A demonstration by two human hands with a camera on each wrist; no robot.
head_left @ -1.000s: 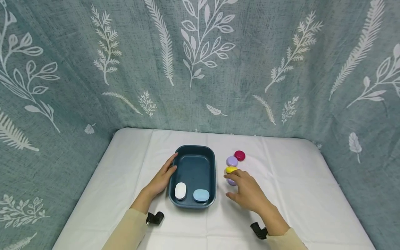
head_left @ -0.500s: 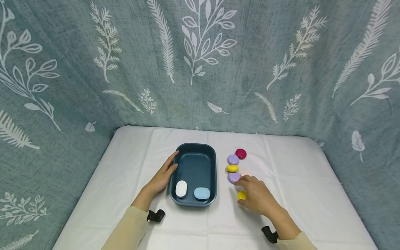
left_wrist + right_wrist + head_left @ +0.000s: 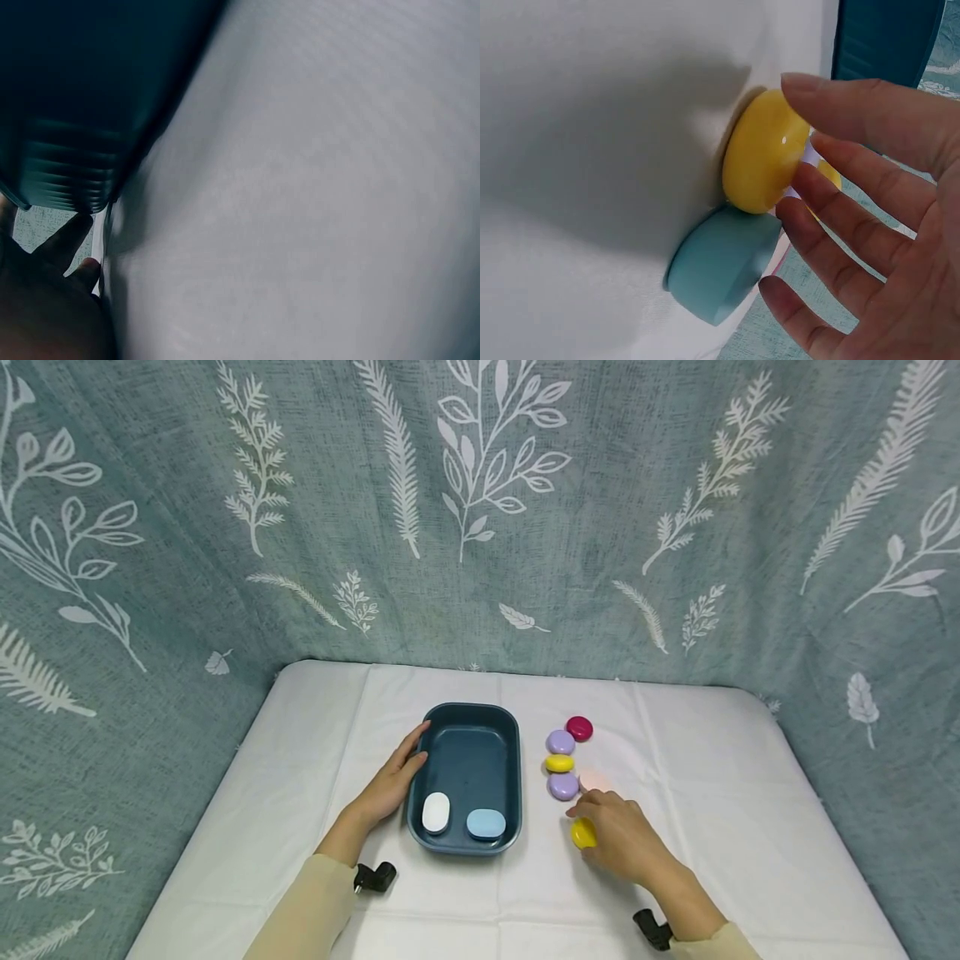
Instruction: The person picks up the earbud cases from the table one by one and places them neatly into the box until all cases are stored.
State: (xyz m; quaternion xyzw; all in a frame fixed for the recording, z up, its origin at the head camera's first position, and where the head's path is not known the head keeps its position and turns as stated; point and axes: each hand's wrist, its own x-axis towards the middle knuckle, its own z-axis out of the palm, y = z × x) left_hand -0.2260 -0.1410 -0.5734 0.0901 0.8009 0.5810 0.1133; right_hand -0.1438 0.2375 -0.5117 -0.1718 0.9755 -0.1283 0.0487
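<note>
My left hand (image 3: 386, 787) lies against the left side of a dark blue tray (image 3: 513, 768), fingers and thumb touching its rim. Inside sit a white soap-like bar (image 3: 436, 812) and a light blue one (image 3: 486, 823). My right hand (image 3: 621, 839) is at a glossy yellow rounded bar (image 3: 761, 154) lying on the cloth. Seen from the right wrist, the thumb is at one side of that bar and the loosely bent fingers are at the other, without a clear pinch. A teal bar (image 3: 720, 262) touches the yellow one; in the head view the hand hides it.
Right of the tray, a column holds a lilac piece (image 3: 563, 786), another yellow piece (image 3: 559, 763), a second lilac piece (image 3: 560, 742) and a crimson one (image 3: 580, 728). A pale pink piece (image 3: 594, 779) shows behind my right hand. A patterned curtain (image 3: 480, 610) borders the white-covered table (image 3: 337, 718).
My right hand has moved toward me and slightly right, from beside the column to the nearer yellow bar. My left hand stays at the tray.
</note>
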